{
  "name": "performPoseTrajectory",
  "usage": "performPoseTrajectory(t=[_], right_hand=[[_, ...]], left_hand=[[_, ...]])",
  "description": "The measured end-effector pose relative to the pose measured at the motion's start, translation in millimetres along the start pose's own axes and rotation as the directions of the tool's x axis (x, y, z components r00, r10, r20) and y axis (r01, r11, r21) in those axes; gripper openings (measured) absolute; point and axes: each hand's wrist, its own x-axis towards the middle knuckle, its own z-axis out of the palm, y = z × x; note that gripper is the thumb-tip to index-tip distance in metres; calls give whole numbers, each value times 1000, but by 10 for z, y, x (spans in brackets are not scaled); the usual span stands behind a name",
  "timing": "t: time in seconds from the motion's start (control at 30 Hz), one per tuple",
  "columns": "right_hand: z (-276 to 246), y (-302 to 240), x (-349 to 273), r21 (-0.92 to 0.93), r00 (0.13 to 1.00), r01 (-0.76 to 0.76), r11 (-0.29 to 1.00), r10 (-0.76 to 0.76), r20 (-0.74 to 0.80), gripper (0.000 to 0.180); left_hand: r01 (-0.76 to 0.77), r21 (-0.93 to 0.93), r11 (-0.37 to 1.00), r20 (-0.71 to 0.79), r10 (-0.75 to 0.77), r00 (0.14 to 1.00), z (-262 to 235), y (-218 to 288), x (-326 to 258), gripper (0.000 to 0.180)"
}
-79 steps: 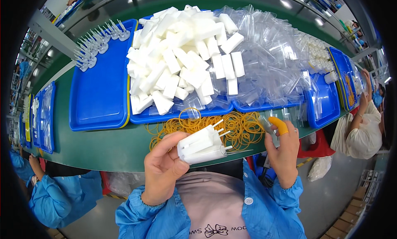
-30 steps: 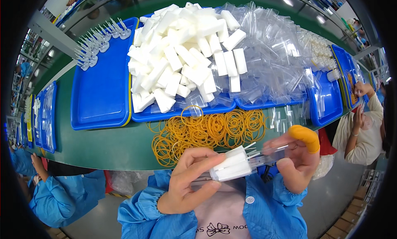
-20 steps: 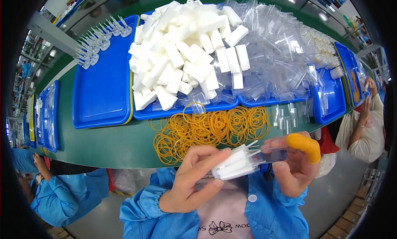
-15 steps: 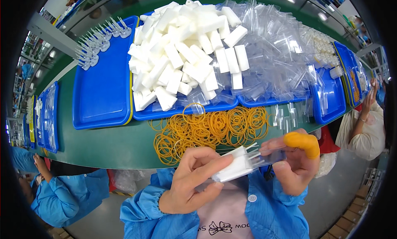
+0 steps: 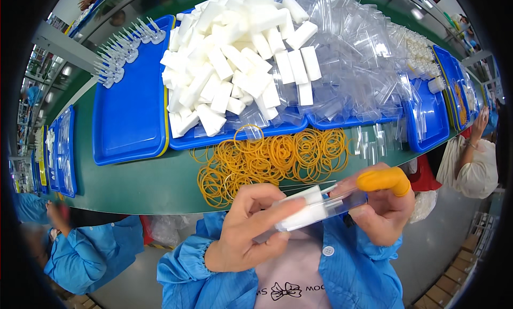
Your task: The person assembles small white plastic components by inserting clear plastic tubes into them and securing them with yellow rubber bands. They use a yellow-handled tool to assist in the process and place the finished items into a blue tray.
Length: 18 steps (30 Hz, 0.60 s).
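My left hand [image 5: 243, 231] is closed on white foam blocks [image 5: 302, 215], its thumb lying along their top. Thin white rods [image 5: 331, 203] stick out of the blocks' right end. My right hand [image 5: 387, 215] pinches a clear plastic sleeve [image 5: 350, 201] at the rods' tips, thumb below and a finger in a yellow finger cot [image 5: 382, 180] above. How far the sleeve reaches over the blocks is hard to make out. Just beyond both hands, on the green table [image 5: 133, 186], lies a pile of yellow rubber bands [image 5: 278, 157].
Behind the bands, blue trays [image 5: 240, 139] carry heaps of white foam blocks [image 5: 214, 58] and clear sleeves [image 5: 347, 68]. A blue tray [image 5: 131, 116] at left has several nozzle-like pieces [image 5: 115, 60] at its far edge. Another tray [image 5: 430, 119] stands right. Co-workers sit on both sides.
My right hand has shifted slightly left and up with the sleeve, closer to the foam blocks. The left hand keeps its hold. The whole view has moved a little.
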Motion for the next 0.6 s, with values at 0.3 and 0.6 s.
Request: performPoseTrajectory(t=[0.3, 0.6], right_hand=[[6, 96, 49, -157, 987, -43, 987, 18, -162, 28], [-124, 174, 56, -328, 995, 97, 940, -96, 21, 23]], left_hand=[[122, -376, 919, -155, -193, 969, 36, -173, 6, 48], [174, -598, 783, -140, -315, 939, 18, -146, 10, 46]])
